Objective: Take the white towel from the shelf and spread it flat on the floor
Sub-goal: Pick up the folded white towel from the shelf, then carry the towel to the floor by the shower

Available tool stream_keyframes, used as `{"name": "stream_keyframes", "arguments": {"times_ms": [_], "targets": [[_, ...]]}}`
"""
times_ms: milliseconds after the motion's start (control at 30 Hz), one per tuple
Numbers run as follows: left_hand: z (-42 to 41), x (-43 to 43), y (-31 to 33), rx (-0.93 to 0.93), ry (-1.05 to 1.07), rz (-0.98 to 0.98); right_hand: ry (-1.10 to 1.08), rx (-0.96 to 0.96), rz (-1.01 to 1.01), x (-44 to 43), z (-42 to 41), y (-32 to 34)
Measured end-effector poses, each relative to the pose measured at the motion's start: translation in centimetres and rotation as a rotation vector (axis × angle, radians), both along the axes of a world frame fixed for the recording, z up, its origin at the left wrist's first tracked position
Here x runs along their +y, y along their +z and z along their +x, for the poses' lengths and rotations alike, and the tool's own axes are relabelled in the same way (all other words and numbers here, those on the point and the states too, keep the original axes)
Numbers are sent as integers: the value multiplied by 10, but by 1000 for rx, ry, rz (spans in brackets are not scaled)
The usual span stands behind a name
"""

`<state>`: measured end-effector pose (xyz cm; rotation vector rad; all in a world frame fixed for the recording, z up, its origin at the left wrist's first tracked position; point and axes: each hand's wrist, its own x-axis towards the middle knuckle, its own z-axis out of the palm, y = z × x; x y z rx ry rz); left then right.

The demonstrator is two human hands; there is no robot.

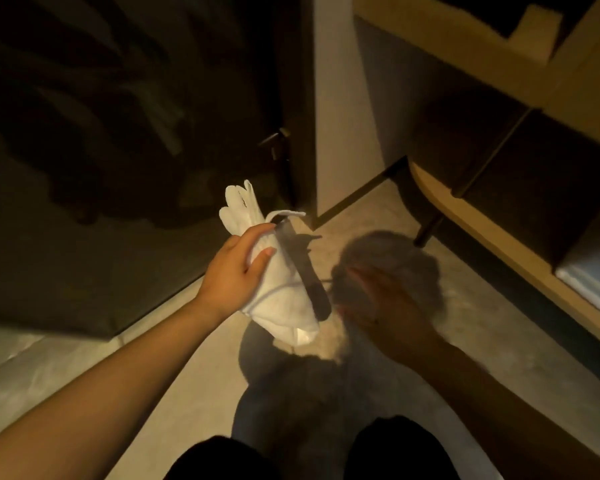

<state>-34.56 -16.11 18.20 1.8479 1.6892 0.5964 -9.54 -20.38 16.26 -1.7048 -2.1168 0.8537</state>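
Observation:
A white towel [278,299], still rolled and bunched, hangs in the air above the pale floor [499,327]. My left hand [236,268] grips it around the middle, thumb across the front. A narrow dark shadow band crosses the roll. My right hand [388,299] is just right of the towel's lower end, blurred and in shadow, fingers spread, holding nothing that I can make out. The towel's upper end fans out above my left hand.
A dark wardrobe door [118,133] with a handle [274,140] fills the left. Wooden shelving [499,64] and a curved bench edge [465,216] stand on the right. My dark-clad knees [395,452] are at the bottom, with shadow on the floor between.

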Motion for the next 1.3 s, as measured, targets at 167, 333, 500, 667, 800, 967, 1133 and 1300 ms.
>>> {"name": "stream_keyframes", "arguments": {"times_ms": [167,333,500,667,800,967,1133,1300], "targets": [[-24,-52,153,10,110,-81,164,-20,-18,-18,-32,164],[-9,-99,302,44,212,-59,311,-85,87,-38,-29,322],[15,-157,407,76,325,5,384,-22,29,-65,-9,429],[33,-209,454,87,479,3,547,5,106,-87,10,479],[38,-257,468,118,587,23,657,-125,-13,-104,8,487],[43,-329,477,218,677,19,736,-123,-16,-153,9,492],[56,-424,485,232,762,1,863,-174,40,-218,5,494],[86,-537,494,243,855,-9,1010,-140,102,-306,4,501]]}}
